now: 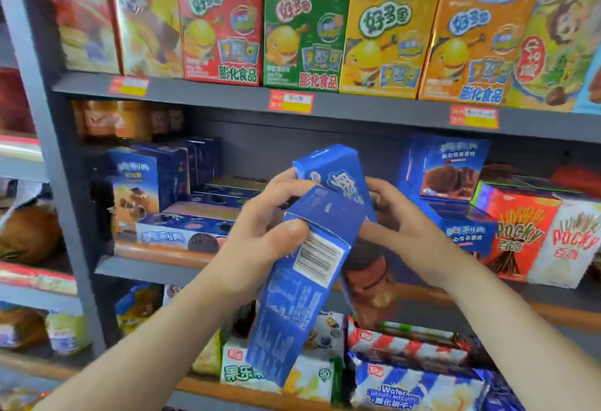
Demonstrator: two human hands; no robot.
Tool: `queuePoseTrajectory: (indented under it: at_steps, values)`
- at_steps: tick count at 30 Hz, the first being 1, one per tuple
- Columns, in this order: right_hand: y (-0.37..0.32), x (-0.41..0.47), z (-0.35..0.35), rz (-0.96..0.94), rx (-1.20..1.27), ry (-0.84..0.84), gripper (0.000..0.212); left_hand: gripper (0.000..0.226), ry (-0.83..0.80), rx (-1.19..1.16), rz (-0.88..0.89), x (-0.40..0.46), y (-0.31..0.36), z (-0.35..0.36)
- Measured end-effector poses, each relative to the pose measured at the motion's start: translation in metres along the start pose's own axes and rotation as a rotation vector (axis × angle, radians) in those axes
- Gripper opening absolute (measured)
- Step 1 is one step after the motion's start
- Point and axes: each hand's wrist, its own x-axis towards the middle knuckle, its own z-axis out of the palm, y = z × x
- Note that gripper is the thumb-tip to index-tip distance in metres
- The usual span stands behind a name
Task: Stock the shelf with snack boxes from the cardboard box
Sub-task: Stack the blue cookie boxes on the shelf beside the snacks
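You are gripping two blue snack boxes (312,248) with both hands, left hand (260,232) and right hand (400,219), fingers clenched around them, readying them for the middle shelf (146,269) gap.

At centre frame my left hand (260,235) grips a blue snack box (305,280), thumb just beside its barcode panel. My right hand (400,215) holds a second blue box (344,180) from behind; the two boxes touch, both tilted. Behind them, the middle shelf (146,269) carries blue boxes at left and two Pocky boxes (546,238) at right. Across the top of the frame stand tall cartoon boxes (387,27) in red, green, yellow and orange.
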Motion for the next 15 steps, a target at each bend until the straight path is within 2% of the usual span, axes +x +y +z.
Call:
queuePoseTrajectory:
  at_steps: [2, 4, 6, 8, 11, 15]
  values:
    - [-0.007, 0.024, -0.004, -0.031, -0.108, 0.092, 0.037, 0.033, 0.137, 0.031, -0.038, 0.009, -0.002, -0.014]
    - [0.000, 0.051, -0.009, -0.040, -0.302, 0.203, 0.036, 0.035, 0.309, 0.073, -0.108, 0.014, -0.012, -0.029]
    - [0.016, 0.076, -0.011, 0.010, -0.564, 0.265, 0.040, 0.037, 0.397, 0.080, -0.175, 0.017, -0.023, -0.039]
    - [0.038, 0.095, -0.006, 0.134, -0.787, 0.211, 0.044, 0.029, 0.441, 0.112, -0.235, 0.020, -0.031, -0.047]
    - [0.074, 0.122, 0.001, 0.310, -1.018, 0.100, 0.045, 0.047, 0.530, 0.103, -0.353, 0.032, -0.045, -0.057]
    - [0.113, 0.153, -0.005, 0.441, -1.280, 0.159, 0.045, 0.043, 0.626, -0.115, -0.545, 0.058, -0.058, -0.072]
